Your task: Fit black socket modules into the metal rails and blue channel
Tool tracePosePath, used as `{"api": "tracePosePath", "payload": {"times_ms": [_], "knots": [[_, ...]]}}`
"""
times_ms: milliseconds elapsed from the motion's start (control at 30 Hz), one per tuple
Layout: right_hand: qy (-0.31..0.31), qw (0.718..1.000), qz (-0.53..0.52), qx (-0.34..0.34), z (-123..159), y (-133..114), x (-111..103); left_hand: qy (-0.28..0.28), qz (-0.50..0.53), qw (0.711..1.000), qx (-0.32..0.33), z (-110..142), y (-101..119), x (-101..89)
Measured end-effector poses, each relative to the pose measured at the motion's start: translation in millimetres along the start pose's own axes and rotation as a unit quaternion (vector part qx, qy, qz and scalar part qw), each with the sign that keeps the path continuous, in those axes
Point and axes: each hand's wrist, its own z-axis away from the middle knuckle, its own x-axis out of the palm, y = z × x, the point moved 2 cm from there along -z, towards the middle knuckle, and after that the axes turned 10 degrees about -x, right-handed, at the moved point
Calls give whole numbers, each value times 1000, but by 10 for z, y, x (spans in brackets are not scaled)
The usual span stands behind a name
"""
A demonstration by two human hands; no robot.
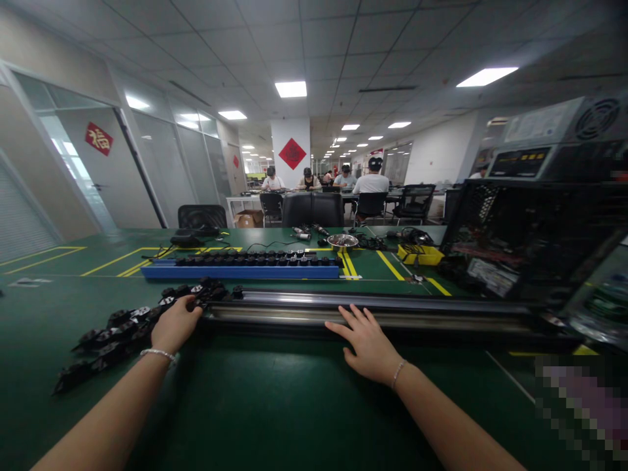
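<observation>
A long metal rail with dark edges [294, 316] lies across the green table in front of me. At its left end, my left hand [174, 325] is closed, thumb and fingers pinched on a small black part that they mostly hide. My right hand [367, 350] is spread open, palm down, with its fingertips on or just over the rail's near side. Several black parts [115, 340], some with light patches, lie in rows at the left by my left wrist. Behind the rail, a blue bar-shaped holder [245, 271] carries a row of similar black parts.
At the right stands an open computer case [495, 229] with power supply units [549, 140] on top. Further back are a metal bowl [342, 242], a yellow bin [419, 254] and cables. Yellow tape marks the table [275, 399]. Several people sit at a far table.
</observation>
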Motion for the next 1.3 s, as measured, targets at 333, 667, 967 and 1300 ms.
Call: {"api": "tracePosePath", "payload": {"times_ms": [333, 667, 967, 1300], "knots": [[-1, 1000, -1, -2, 0, 4, 1, 9, -78, 994, -74, -236, -299, -145], [-7, 1000, -5, 4, -4, -6, -11, 79, -141, 987, -22, -292, -361, -210], [-3, 1000, 1, 3, -9, 1, 3, 225, -64, 964, 130, 46, 19, -20], [-4, 1000, 13, -14, 8, 17, -10, 84, 19, 918, 387, 1706, 1385, 684]]}}
